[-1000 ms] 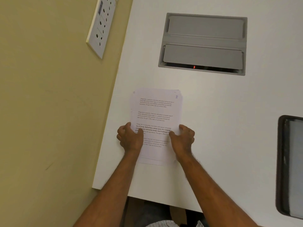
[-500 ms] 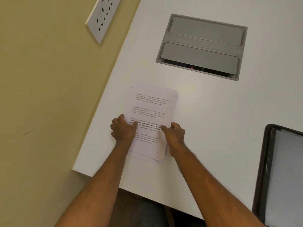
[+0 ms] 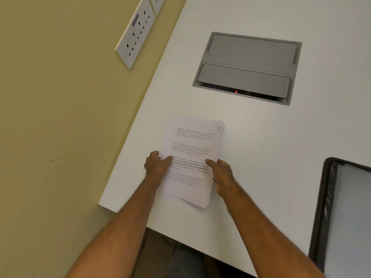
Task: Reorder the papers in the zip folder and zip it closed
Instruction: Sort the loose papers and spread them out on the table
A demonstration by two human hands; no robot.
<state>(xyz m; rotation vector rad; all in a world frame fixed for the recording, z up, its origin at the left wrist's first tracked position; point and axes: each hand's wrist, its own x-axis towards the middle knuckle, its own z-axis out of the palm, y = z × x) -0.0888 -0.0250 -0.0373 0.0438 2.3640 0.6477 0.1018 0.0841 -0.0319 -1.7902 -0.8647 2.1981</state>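
Note:
A stack of printed white papers [image 3: 192, 145] lies near the table's left edge, its top sheet marked with a handwritten 8 at the upper right corner. My left hand [image 3: 157, 164] grips the stack's left side, thumb on the top sheet. My right hand [image 3: 221, 171] grips the right side the same way. The lower sheets stick out slightly at the bottom. The zip folder [image 3: 345, 213], dark-rimmed with a grey translucent face, lies at the right edge of the view, cut off by the frame; I cannot see its zip.
The white table [image 3: 271, 141] has a grey cable hatch [image 3: 249, 67] set into it beyond the papers, with a small red light in its slot. A yellow wall with a white socket panel [image 3: 136, 35] runs along the table's left side.
The view has shifted, bringing more of the zip folder into sight at the right. Both hands keep their hold on the stack's sides; the papers look squared slightly.

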